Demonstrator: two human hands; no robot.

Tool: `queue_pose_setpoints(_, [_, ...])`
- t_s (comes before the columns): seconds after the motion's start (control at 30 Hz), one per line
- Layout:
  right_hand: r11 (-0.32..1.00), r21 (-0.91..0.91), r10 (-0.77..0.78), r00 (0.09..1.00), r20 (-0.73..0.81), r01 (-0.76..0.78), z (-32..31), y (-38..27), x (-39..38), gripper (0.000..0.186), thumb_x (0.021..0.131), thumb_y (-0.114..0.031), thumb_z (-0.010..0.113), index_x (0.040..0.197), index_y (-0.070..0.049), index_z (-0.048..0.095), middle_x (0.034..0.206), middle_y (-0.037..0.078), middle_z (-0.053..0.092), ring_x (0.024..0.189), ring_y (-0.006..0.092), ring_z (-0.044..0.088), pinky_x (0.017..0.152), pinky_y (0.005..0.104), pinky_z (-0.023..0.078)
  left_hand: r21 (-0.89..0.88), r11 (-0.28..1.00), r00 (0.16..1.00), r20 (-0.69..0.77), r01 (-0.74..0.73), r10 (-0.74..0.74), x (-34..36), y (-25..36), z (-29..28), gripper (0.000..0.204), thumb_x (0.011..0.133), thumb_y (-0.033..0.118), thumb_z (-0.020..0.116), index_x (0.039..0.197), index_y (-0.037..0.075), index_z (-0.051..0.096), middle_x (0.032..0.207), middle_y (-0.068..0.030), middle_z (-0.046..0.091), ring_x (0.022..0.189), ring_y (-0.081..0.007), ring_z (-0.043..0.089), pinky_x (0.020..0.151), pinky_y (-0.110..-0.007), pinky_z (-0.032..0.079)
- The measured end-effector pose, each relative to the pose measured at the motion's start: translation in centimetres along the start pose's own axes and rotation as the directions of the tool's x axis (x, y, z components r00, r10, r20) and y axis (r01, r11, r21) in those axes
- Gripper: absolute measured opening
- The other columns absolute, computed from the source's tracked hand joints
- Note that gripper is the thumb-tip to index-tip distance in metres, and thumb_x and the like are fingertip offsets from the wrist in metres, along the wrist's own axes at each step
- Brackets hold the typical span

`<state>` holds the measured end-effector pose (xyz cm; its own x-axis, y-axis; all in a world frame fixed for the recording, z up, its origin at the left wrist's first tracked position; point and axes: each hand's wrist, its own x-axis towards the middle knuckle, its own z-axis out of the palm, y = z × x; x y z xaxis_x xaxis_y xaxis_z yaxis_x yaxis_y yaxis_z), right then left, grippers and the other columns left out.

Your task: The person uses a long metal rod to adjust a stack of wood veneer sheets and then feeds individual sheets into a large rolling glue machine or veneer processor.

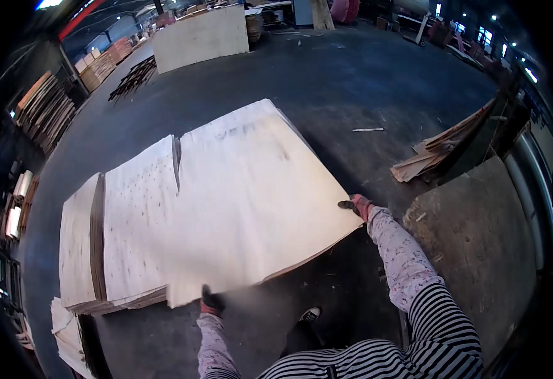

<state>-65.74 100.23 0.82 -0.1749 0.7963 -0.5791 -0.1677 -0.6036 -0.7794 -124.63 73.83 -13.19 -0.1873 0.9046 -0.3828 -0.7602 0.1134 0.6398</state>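
Observation:
A large pale wood veneer sheet [257, 189] lies over the right part of a long stack of similar sheets [134, 221]. My right hand [358, 206], in a red and dark work glove, grips the sheet's right corner, thumb on top and fingers hidden below. At the near edge, toward the left corner, my left hand [211, 300] pinches the same sheet in a matching glove. That near edge is smeared by motion. Farther left, another pile of veneer [77, 243] stands beside a dark gap.
Broken veneer scraps [437, 148] lean at the right, behind a worn board [479, 246] beside a rounded metal machine part [532, 196]. A pale panel [200, 39] stands at the back. Dark slatted racks [134, 77] lie on the floor. My shoe [311, 314] is below the sheet.

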Motion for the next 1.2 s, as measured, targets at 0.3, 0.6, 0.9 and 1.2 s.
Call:
queue_pose_setpoints(0.3, [0.685, -0.727, -0.270, 0.908, -0.320, -0.052, -4.4, -2.4, 7.7, 0.053, 0.063, -0.038, 0.076, 0.097, -0.001, 0.061, 0.097, 0.018, 0.063, 0.090, 0.0301, 0.061, 0.076, 0.0391, 0.048, -0.305, 0.848, 0.902, 0.137, 0.433, -0.411, 9.7, -17.9, -4.5, 0.054, 0.090, 0.044, 0.042, 0.130, 0.008, 0.038, 0.131, -0.0088, 0.044, 0.121, -0.0279, 0.039, 0.104, -0.041, 0.030])
queue_pose_setpoints(0.6, [0.543, -0.781, -0.374, 0.922, 0.103, 0.308, -1.1, -0.8, -1.6, 0.045, 0.082, -0.026, 0.059, 0.121, -0.008, 0.049, 0.102, 0.017, 0.061, 0.092, 0.0325, 0.058, 0.079, 0.0377, 0.045, 0.952, 0.303, 0.996, 0.019, -0.045, 0.089, 23.6, -18.0, 4.5, 0.042, 0.092, 0.036, 0.041, 0.118, 0.003, 0.047, 0.115, -0.0137, 0.054, 0.107, -0.0310, 0.049, 0.089, -0.040, 0.040])
queue_pose_setpoints(0.9, [0.890, 0.421, 0.230, 0.970, -0.083, -0.175, -0.8, 19.9, -31.5, 0.039, 0.087, -0.021, 0.057, 0.122, -0.007, 0.050, 0.115, 0.005, 0.057, 0.100, 0.0140, 0.057, 0.087, 0.0289, 0.045, 0.216, 0.781, 0.809, -0.097, 0.586, -0.580, 24.5, -22.1, -5.7, 0.044, 0.088, 0.043, 0.046, 0.115, 0.009, 0.051, 0.121, -0.0063, 0.052, 0.111, -0.0282, 0.047, 0.090, -0.042, 0.039])
queue_pose_setpoints(1.2, [0.887, 0.460, 0.221, 0.843, -0.491, 0.035, 4.2, 34.1, -46.1, 0.037, 0.087, -0.021, 0.056, 0.121, -0.007, 0.051, 0.111, 0.005, 0.059, 0.096, 0.0137, 0.058, 0.082, 0.0281, 0.047, 0.904, 0.198, -0.314, 0.327, 0.378, -0.891, 13.4, -39.2, 8.1, 0.042, 0.081, 0.052, 0.041, 0.105, 0.020, 0.054, 0.113, -0.0083, 0.054, 0.099, -0.0316, 0.050, 0.081, -0.049, 0.039])
